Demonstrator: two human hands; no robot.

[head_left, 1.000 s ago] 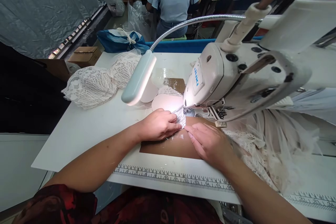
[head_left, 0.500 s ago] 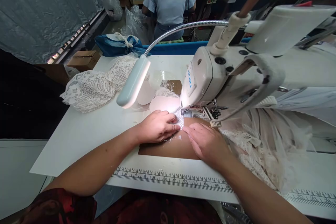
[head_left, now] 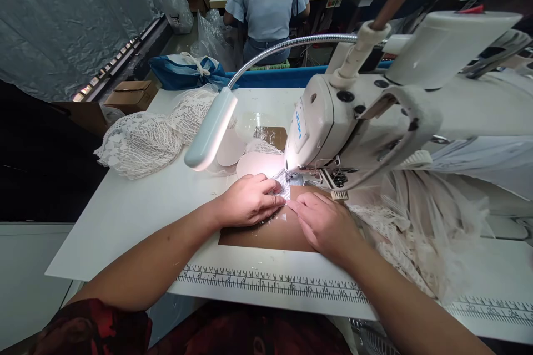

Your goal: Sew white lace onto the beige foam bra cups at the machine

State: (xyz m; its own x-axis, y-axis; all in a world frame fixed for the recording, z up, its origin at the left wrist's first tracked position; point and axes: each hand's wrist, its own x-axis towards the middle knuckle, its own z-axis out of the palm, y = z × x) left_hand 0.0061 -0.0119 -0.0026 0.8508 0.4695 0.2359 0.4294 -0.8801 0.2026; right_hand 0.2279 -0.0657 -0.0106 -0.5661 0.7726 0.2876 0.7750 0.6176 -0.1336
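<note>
White lace lies under the needle area of a sewing machine, brightly lit by its lamp. My left hand is closed at the left side of this lace, thumb and fingers pinching its edge. From the right, my right hand meets it, with curled fingers and fingertips on the lace's lower edge, almost touching the left fingertips. Both hands rest over a brown board on the table. Pale pink cup-shaped pieces lie just behind my left hand. The fingertips partly hide the lace.
A lamp head hangs left of the machine on a bendable arm. White lace cups are piled at the left; sheer lace fabric is bunched at the right. A ruler strip runs along the front edge. A person sits ahead.
The view has shifted very slightly. Both hands and the lace stay in nearly the same place at the machine.
</note>
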